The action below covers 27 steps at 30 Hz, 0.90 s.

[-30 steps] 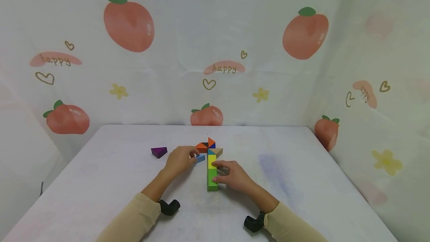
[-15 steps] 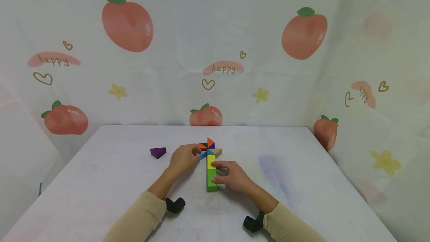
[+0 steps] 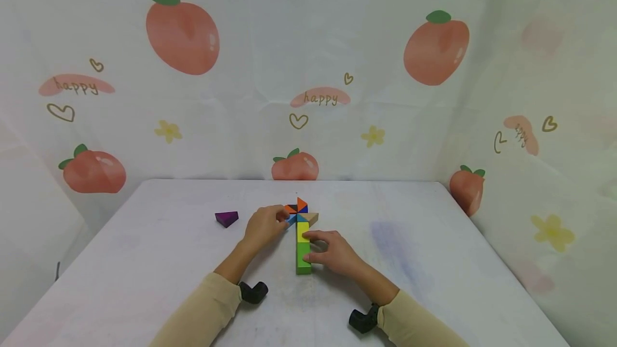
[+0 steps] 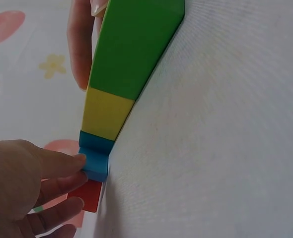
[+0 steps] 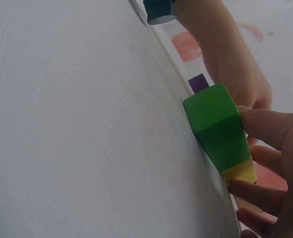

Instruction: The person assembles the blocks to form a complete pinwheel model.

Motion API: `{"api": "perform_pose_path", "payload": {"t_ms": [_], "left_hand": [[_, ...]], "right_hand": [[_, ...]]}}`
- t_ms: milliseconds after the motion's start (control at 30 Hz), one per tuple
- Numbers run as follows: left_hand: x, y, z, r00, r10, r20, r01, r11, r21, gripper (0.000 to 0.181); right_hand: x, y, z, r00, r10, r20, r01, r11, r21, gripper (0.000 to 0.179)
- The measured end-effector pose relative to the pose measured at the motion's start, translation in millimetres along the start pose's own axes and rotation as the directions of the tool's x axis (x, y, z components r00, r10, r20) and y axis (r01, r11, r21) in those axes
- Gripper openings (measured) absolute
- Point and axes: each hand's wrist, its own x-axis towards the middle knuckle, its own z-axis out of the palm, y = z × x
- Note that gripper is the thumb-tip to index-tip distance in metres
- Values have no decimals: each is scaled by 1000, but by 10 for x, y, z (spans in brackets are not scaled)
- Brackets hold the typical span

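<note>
My left hand (image 3: 264, 227) pinches a light blue triangular block (image 4: 98, 167) between thumb and fingers, at the left of a flat pinwheel of small blocks. A teal triangle (image 3: 301, 218), a wooden-coloured triangle (image 3: 312, 218), an orange triangle (image 3: 301, 205) and a dark blue piece (image 3: 304, 210) lie in the pinwheel. Below it run a yellow block (image 3: 301, 228) and a longer green block (image 3: 303, 268), end to end like a stem. My right hand (image 3: 337, 253) touches the stem's right side, index finger at the yellow block, thumb at the green.
A purple block (image 3: 226, 219) lies apart on the white table (image 3: 144, 261), left of my left hand. Black wrist devices (image 3: 254, 293) sit at both sleeves. Behind the table hangs a white cloth (image 3: 260, 42) printed with peaches.
My left hand has moved slightly right with the light blue block, bringing it up against the pinwheel's centre. My right hand has stayed at the yellow and green blocks.
</note>
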Motion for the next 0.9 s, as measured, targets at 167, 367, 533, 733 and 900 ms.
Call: {"api": "perform_pose_path", "payload": {"t_ms": [167, 367, 533, 733, 900], "left_hand": [[9, 1, 4, 1000, 11, -8, -11, 1000, -2, 12], [26, -13, 13, 1000, 23, -18, -23, 1000, 8, 13], [34, -20, 19, 1000, 14, -15, -14, 1000, 11, 14], [30, -20, 18, 1000, 20, -22, -20, 1000, 18, 14], [31, -13, 16, 1000, 13, -14, -13, 1000, 22, 16]], "right_hand": [[-10, 1, 3, 1000, 9, -7, -9, 1000, -10, 51], [-14, -18, 1, 1000, 14, -12, -14, 1000, -13, 51], [-20, -38, 2, 1000, 28, -9, -28, 1000, -12, 51], [-24, -32, 7, 1000, 26, -10, -26, 999, -19, 51], [-24, -33, 7, 1000, 26, -15, -26, 999, -20, 50]]}}
